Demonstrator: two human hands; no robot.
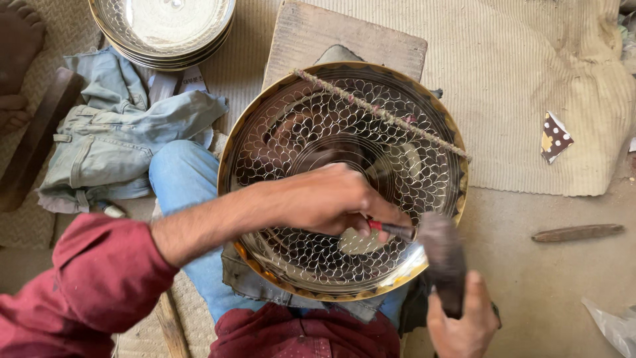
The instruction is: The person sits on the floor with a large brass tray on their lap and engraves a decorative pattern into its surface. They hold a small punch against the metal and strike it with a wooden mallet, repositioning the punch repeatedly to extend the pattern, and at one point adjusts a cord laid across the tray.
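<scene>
Our left hand (331,199) is closed around a slim red-handled metal chisel (391,229), its tip resting on the large round brass plate engraved with a scale pattern (311,139), low and right of centre. Our right hand (464,321) is wrapped around the dark wooden handle of a hammer (442,255), whose blurred head sits just beside the chisel's upper end. The plate lies tilted across our lap and a worn wooden block (344,33), with a twisted rope cord (384,113) stretched over its upper part.

To do this well, we judge that the chisel tip should stay seated on the engraved line, the strokes light and even, and the plate pinned firm against the knee so it does not rock.

Going left to right: a crumpled pale blue denim garment (119,139) lies on the floor, a stack of similar engraved brass plates (162,30) sits above it, a spotted paper scrap (555,136) rests on the ribbed beige mat (530,79), and a flat wooden stick (578,233) lies on the bare floor. The cord crosses the plate's upper area, well apart from the chisel, so we judge it does not hinder.
</scene>
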